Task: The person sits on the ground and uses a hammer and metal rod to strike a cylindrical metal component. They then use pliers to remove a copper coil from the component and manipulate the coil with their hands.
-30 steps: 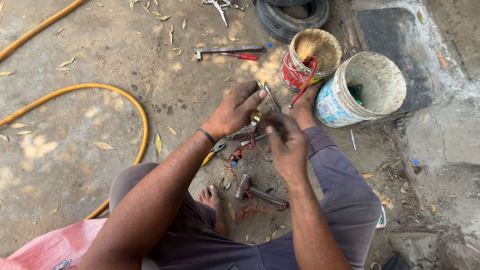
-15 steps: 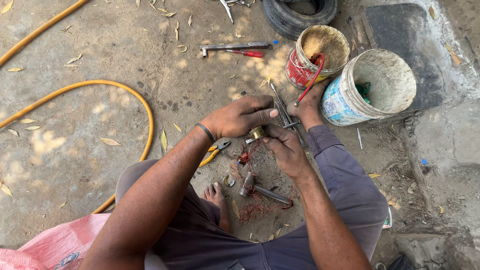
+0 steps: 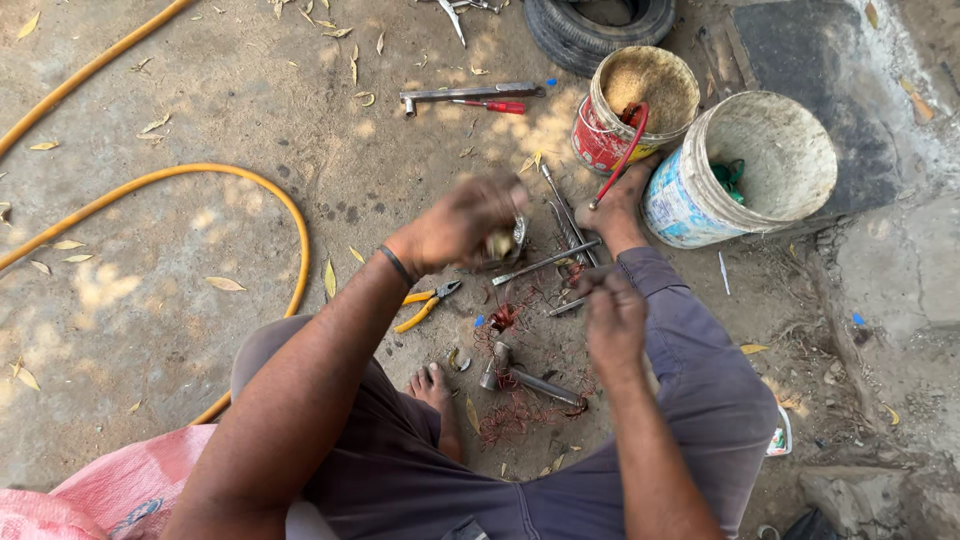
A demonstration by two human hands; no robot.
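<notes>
A: Start at the left. What lies there?

B: A yellow hose [image 3: 240, 182] curves over the dirt floor [image 3: 200, 90], with dry leaves around it. A pink sack [image 3: 110, 495] fills the bottom left corner.

A: And the left hand?

B: The left hand [image 3: 462, 222] is blurred, its grip closed around a small metal part [image 3: 508, 240], held just above the floor in front of the person's knees. Yellow-handled pliers [image 3: 425, 305] lie just below the wrist, on the ground.

A: What is in the middle?

B: A hammer [image 3: 525, 377] lies amid tangled reddish copper wire [image 3: 510, 420], beside a bare foot [image 3: 432, 385]. Farther up, a metal bar [image 3: 470, 94] and a red-handled screwdriver [image 3: 495, 105] lie side by side.

A: The right hand?

B: The right hand [image 3: 612, 315] has its fingers curled round a thin metal rod [image 3: 545, 264] that points toward the small part. Whether the rod touches it, I cannot tell.

A: And to the right?

B: A red tin [image 3: 610, 140] with brownish contents, and just beside it a larger white bucket [image 3: 700, 195]; the other foot [image 3: 618, 205] rests against them. A black tyre [image 3: 585, 30] lies above.
</notes>
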